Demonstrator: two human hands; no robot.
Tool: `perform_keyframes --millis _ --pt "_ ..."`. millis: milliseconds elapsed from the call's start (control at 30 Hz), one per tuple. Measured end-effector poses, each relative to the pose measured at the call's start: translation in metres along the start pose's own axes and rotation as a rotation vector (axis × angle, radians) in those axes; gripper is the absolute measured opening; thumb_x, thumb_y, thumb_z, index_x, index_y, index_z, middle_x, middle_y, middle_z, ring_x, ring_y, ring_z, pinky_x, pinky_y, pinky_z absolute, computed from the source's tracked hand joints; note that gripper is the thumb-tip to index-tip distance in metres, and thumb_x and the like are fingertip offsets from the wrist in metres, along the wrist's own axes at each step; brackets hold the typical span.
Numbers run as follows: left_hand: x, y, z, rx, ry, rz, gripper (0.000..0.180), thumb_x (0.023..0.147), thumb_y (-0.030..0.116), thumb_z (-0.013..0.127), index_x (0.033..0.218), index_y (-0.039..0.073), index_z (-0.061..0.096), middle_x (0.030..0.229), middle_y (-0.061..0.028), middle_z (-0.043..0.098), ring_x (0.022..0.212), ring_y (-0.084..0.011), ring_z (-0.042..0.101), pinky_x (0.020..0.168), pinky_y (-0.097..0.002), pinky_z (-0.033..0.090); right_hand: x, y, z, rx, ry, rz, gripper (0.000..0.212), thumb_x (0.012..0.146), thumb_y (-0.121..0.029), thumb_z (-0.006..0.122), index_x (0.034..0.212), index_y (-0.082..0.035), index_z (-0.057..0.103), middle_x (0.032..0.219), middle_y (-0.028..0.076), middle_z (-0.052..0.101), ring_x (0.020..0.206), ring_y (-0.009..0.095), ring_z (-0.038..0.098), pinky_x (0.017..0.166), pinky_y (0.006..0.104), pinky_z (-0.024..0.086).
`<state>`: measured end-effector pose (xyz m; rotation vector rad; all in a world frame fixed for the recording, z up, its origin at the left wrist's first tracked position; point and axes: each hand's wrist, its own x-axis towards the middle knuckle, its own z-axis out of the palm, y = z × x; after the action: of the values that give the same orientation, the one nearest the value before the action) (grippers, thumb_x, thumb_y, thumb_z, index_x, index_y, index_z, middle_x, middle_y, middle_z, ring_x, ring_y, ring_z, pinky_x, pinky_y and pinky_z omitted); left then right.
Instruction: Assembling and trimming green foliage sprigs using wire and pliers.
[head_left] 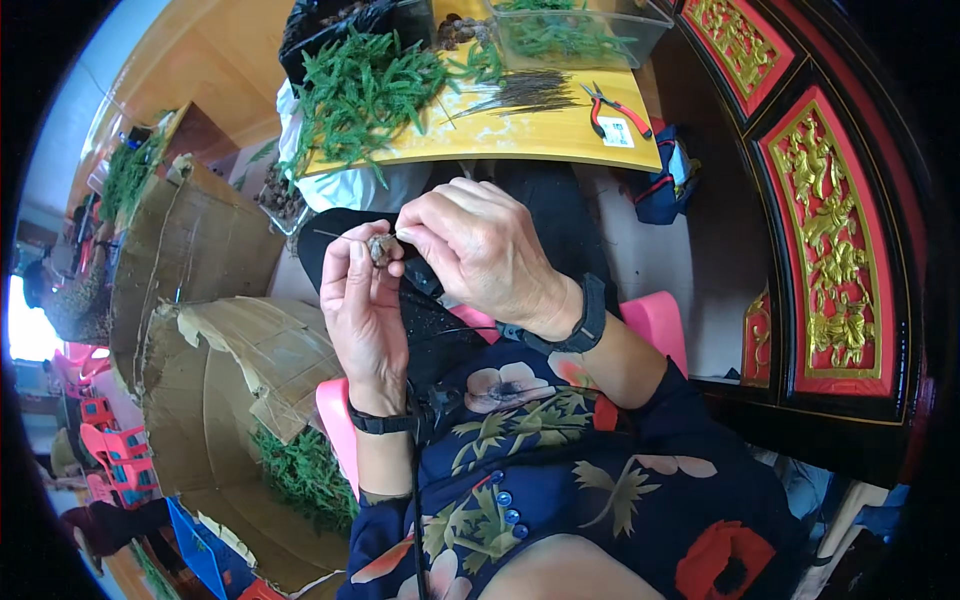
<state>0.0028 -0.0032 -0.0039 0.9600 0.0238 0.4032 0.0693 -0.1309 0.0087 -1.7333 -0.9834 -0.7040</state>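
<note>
Between the thumb and fingers of my left hand (365,310) is a small brown pine cone (381,250), held above my lap just short of the table. A thin dark wire (328,234) sticks out to the left from beside the cone. My right hand (490,240) is closed in a pinch against the cone's right side, and its fingertips hide what they grip. On the yellow table (440,146) ahead lie a bundle of thin dark wires (530,92), red-handled pliers (612,112) and a heap of green artificial sprigs (365,90).
More pine cones (460,32) lie at the table's far side, between a black plastic bag (310,35) and a clear bin (640,30). A large open cardboard box (190,400) with greenery stands at my left. Carved dark furniture (840,240) rises at the right.
</note>
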Motion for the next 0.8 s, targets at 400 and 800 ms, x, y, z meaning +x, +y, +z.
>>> perform_keyframes --millis 400,800 --pt "0.003 0.000 -0.004 0.035 0.009 -0.047 0.011 0.093 0.012 0.052 0.097 0.001 0.055 0.098 -0.0096 0.061 0.076 -0.0123 0.054 0.064 -0.0210 0.044 0.003 0.008 -0.007 -0.071 -0.095 -0.062 0.011 0.071 -0.004 0.066 0.079 -0.005 0.058 0.070 0.007 0.056 0.067 0.025 0.055 0.060 0.0340 0.044" --pt "0.003 0.020 -0.008 -0.007 -0.204 -0.229 0.010 0.093 0.012 0.052 0.097 0.003 0.055 0.099 -0.0125 0.062 0.075 -0.0113 0.054 0.060 -0.0204 0.040 0.013 0.003 -0.028 0.025 -0.151 -0.092 0.010 0.072 -0.005 0.067 0.079 -0.005 0.060 0.071 0.007 0.054 0.069 0.025 0.052 0.061 0.0330 0.043"
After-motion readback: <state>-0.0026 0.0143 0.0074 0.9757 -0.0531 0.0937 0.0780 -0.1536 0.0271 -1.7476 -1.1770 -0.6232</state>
